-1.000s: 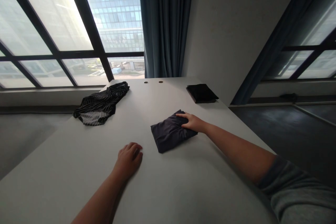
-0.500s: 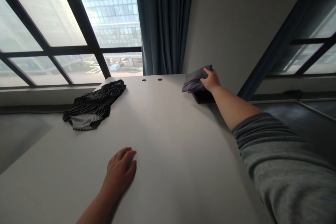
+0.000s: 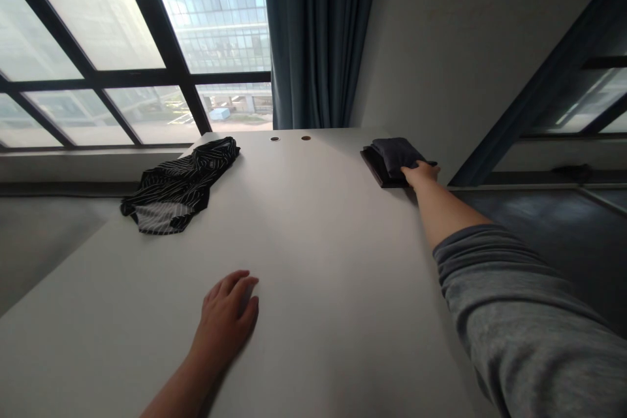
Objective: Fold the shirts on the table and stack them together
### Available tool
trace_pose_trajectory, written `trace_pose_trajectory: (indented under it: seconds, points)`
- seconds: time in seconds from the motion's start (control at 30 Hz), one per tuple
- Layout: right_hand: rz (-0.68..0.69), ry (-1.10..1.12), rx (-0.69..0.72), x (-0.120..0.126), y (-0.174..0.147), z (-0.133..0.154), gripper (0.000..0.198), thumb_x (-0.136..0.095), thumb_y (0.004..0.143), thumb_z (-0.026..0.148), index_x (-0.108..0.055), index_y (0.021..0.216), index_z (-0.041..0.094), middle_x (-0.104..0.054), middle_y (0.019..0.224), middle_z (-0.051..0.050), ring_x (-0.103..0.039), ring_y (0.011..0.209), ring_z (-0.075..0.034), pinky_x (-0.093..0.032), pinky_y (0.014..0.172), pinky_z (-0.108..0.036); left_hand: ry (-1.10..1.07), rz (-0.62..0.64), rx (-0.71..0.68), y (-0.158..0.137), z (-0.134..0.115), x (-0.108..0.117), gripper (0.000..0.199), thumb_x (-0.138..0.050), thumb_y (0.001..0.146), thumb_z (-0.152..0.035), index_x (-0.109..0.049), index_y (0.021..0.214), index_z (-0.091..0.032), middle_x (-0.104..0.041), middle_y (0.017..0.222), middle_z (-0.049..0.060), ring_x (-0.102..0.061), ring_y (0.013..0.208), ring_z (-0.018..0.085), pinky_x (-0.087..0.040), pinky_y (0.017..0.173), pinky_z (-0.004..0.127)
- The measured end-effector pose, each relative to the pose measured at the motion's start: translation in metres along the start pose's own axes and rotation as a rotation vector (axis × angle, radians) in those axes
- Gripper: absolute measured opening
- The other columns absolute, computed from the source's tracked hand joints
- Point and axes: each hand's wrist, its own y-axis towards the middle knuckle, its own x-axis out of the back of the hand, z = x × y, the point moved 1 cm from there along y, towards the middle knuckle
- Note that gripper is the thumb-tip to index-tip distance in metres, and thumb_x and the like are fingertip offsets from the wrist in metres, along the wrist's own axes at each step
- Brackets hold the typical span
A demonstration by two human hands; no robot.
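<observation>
At the far right of the white table, my right hand grips the near right edge of a folded dark grey cloth. The cloth lies over a flat dark brown tray or box, whose left and front edges show; the rest is covered. My left hand rests on the tabletop near the middle, fingers spread a little and nothing in them. Beyond it to the left lies a crumpled black garment with thin white lines, apart from both hands.
Two round cable holes, one left of the other, sit near the table's far edge. Behind the table hang a blue curtain and a large dark-framed window. A grey wall rises at the right.
My right hand has moved right and down with the folded cloth, from above the tray's far left part onto it. My left hand stays in place. The view has shifted slightly.
</observation>
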Motion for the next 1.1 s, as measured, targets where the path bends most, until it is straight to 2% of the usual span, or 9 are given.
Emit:
trace_pose_trajectory:
  seconds: [0.07,0.1,0.23,0.37,0.53,0.63,0.8,1.0,1.1]
  points:
    - [0.019,0.059,-0.193,0.003,-0.017,-0.004,0.067,-0.067,0.091,0.048,-0.061,0.145,0.007,-0.044,0.14,-0.031,-0.061,0.117,-0.038,-0.047,0.104,-0.053,-0.003,-0.003,0.0,0.001,0.001,-0.001,0.033,-0.06,0.088,-0.035,-0.072,0.12,-0.035,-0.067,0.139,0.005,-0.061,0.128,0.033,-0.045,0.112,0.056]
    - [0.005,0.089,-0.219,0.003,-0.03,-0.007,0.068,-0.064,0.093,0.049,-0.058,0.149,0.01,-0.041,0.144,-0.03,-0.06,0.121,-0.039,-0.046,0.106,-0.053,-0.004,-0.003,0.0,0.001,0.001,-0.001,0.033,-0.061,0.088,-0.034,-0.072,0.12,-0.035,-0.067,0.138,0.005,-0.061,0.128,0.033,-0.045,0.112,0.056]
    - [-0.09,0.05,0.111,-0.004,-0.096,-0.014,0.071,-0.056,0.096,0.045,-0.046,0.158,0.012,-0.035,0.156,-0.028,-0.041,0.145,-0.039,-0.037,0.117,-0.053,-0.017,0.007,0.005,0.002,-0.002,0.002,0.033,-0.062,0.088,-0.032,-0.072,0.12,-0.034,-0.067,0.138,0.006,-0.06,0.129,0.033,-0.043,0.113,0.056]
    - [0.141,-0.075,0.312,-0.008,-0.148,-0.011,0.072,-0.056,0.095,0.042,-0.046,0.157,0.007,-0.047,0.152,-0.028,-0.043,0.145,-0.037,-0.036,0.119,-0.048,-0.017,0.026,0.017,-0.001,-0.009,0.006,0.033,-0.061,0.09,-0.03,-0.071,0.121,-0.033,-0.065,0.14,0.007,-0.058,0.131,0.032,-0.041,0.113,0.055]
    - [0.409,-0.273,0.489,0.006,-0.206,0.016,0.059,-0.039,0.103,0.044,-0.055,0.153,0.018,-0.047,0.161,-0.021,-0.044,0.147,-0.036,-0.033,0.121,-0.057,0.01,0.01,-0.011,0.009,-0.002,0.006,0.031,-0.061,0.092,-0.031,-0.07,0.121,-0.029,-0.064,0.14,0.009,-0.058,0.13,0.032,-0.042,0.113,0.053]
    - [0.437,-0.297,0.544,0.019,-0.248,0.026,0.061,-0.036,0.104,0.047,-0.051,0.157,0.02,-0.042,0.166,-0.019,-0.038,0.153,-0.037,-0.028,0.124,-0.059,0.072,-0.052,0.011,0.039,0.023,0.01,0.035,-0.059,0.094,-0.034,-0.069,0.126,-0.025,-0.06,0.144,0.013,-0.056,0.133,0.035,-0.042,0.114,0.053]
    - [0.449,-0.245,0.631,0.034,-0.303,0.029,0.063,-0.04,0.103,0.05,-0.048,0.16,0.024,-0.038,0.168,-0.017,-0.033,0.156,-0.038,-0.023,0.125,-0.061,0.204,-0.214,0.197,0.111,0.091,0.03,0.05,-0.057,0.095,-0.031,-0.062,0.141,-0.014,-0.05,0.156,0.023,-0.046,0.143,0.041,-0.037,0.118,0.055]
    - [0.396,-0.244,0.642,0.042,-0.312,0.036,0.057,-0.046,0.102,0.047,-0.055,0.154,0.026,-0.048,0.162,-0.015,-0.041,0.15,-0.036,-0.029,0.123,-0.056,0.291,-0.25,0.438,0.17,0.141,0.039,0.067,-0.05,0.099,-0.036,-0.041,0.16,-0.009,-0.044,0.16,0.027,-0.038,0.149,0.043,-0.033,0.118,0.059]
    - [0.35,-0.258,0.654,0.044,-0.309,0.042,0.053,-0.046,0.103,0.045,-0.058,0.151,0.026,-0.053,0.157,-0.015,-0.046,0.145,-0.034,-0.032,0.12,-0.053,0.296,-0.234,0.58,0.182,0.148,0.041,0.057,-0.047,0.1,-0.038,-0.053,0.152,-0.015,-0.055,0.15,0.025,-0.049,0.138,0.043,-0.039,0.111,0.061]
